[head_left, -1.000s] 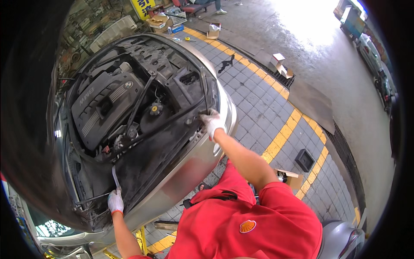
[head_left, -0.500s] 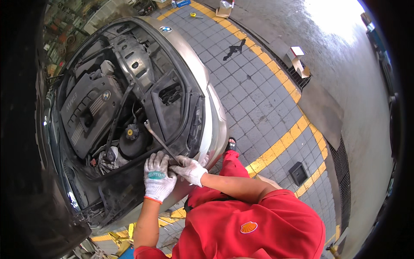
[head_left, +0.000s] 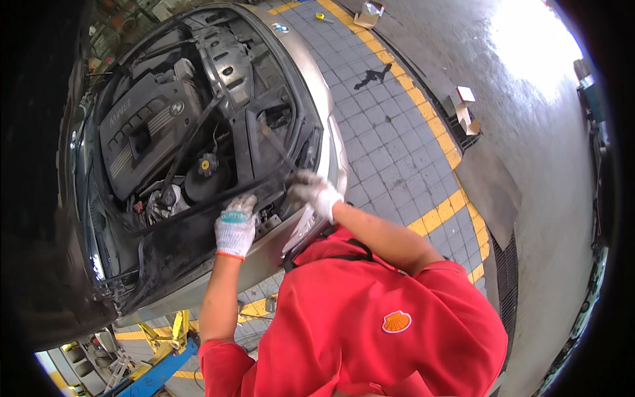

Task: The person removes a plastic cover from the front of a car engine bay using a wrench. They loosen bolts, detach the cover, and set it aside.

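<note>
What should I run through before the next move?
1. Gloves on: ok; the left hand and right hand both wear white gloves.
2. Bar in hand: ok; it runs from the right hand's fingers over the engine bay.
3. Bar's far end clear of parts: cannot tell; it is blurred.
4. Hands apart: ok; a gap shows between them.
5. Left hand's grip: cannot tell; its fingertips are at the fender-side edge, but what they press or hold is unclear.
6. Yellow-centred cap in place: ok; whether tight, cannot tell.

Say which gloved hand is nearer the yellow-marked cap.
The left hand, with the orange-edged cuff; the right hand is farther from that cap.
</note>
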`<state>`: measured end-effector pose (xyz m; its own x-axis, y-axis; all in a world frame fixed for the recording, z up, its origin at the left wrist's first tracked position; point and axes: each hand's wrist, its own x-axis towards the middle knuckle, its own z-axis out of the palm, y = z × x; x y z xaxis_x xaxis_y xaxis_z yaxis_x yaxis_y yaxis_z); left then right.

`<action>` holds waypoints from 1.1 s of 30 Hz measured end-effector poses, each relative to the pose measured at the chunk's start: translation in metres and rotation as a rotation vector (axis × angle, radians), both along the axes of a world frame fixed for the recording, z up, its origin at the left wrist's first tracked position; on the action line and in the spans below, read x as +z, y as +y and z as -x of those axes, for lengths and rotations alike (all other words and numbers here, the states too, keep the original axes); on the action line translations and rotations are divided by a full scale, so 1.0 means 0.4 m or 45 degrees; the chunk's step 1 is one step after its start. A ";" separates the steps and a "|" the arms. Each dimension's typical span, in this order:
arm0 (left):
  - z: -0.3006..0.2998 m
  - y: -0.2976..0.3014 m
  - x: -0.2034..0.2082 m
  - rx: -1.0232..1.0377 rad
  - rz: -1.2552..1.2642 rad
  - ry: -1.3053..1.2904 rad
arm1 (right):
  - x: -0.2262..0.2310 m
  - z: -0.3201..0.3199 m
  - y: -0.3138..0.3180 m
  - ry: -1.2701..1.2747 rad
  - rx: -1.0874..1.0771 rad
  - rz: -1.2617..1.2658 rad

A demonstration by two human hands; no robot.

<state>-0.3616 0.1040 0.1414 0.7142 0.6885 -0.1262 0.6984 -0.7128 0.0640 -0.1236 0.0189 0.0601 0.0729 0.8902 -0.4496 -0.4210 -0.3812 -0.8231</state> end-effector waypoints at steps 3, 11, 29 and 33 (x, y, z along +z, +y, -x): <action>0.008 0.002 -0.010 -0.009 -0.034 -0.080 | -0.069 -0.081 0.056 0.063 -0.333 0.103; 0.020 -0.056 -0.075 -0.017 -0.052 -0.013 | -0.273 -0.221 0.329 0.143 -0.577 -0.051; -0.751 0.464 -0.342 0.687 0.484 -0.142 | -0.306 -0.309 0.360 0.298 -0.360 0.456; -0.854 0.503 -0.311 0.670 0.393 0.216 | -0.253 -0.357 0.335 0.548 -0.327 0.445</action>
<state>-0.0199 0.3051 0.0170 0.2427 0.8559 -0.4566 0.9689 -0.2376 0.0696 0.0192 0.1529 -0.0411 0.0127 0.6629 -0.7486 -0.8025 -0.4398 -0.4032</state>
